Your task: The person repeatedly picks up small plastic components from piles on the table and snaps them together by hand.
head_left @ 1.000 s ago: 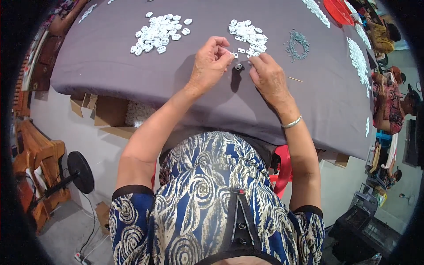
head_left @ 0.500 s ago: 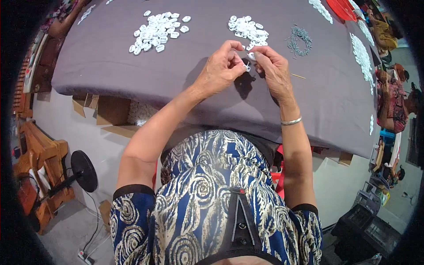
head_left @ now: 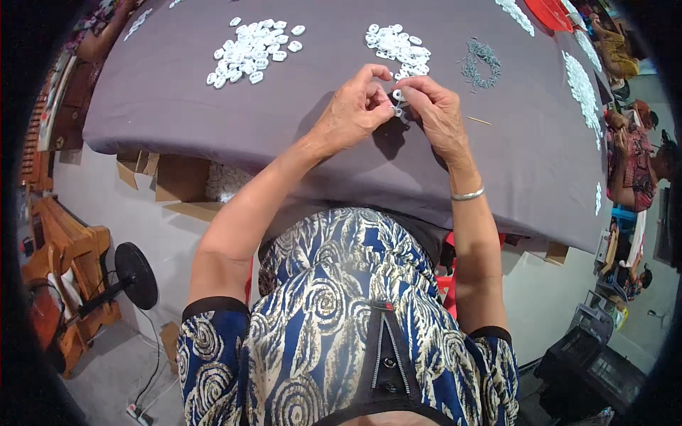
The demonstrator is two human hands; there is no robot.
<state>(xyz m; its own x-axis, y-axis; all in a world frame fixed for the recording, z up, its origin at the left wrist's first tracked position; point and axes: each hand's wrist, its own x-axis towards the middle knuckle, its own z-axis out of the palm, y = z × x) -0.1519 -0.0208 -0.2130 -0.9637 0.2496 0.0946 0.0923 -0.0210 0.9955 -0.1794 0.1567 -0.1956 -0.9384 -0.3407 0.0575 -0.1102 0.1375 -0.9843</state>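
Observation:
My left hand (head_left: 353,108) and my right hand (head_left: 435,112) meet above the grey cloth-covered table (head_left: 213,121), fingertips pinched together on a small white plastic piece (head_left: 398,103) held between them. Just beyond my hands lies a pile of white plastic pieces (head_left: 399,47). A second, larger pile of white pieces (head_left: 252,50) lies to the far left. A small heap of grey metal springs or rings (head_left: 481,61) sits to the right of the near pile. A thin stick (head_left: 479,121) lies on the cloth beside my right hand. A silver bangle is on my right wrist.
More white pieces (head_left: 581,78) lie along the table's right side, where another person (head_left: 639,160) sits. A red tray (head_left: 547,13) is at the far right corner. Cardboard boxes (head_left: 177,181) sit under the table edge. A wooden frame (head_left: 60,284) and a black fan base (head_left: 136,275) stand on the floor at left.
Both hands have lifted slightly off the cloth and drawn closer together, still working the small white piece between the fingertips.

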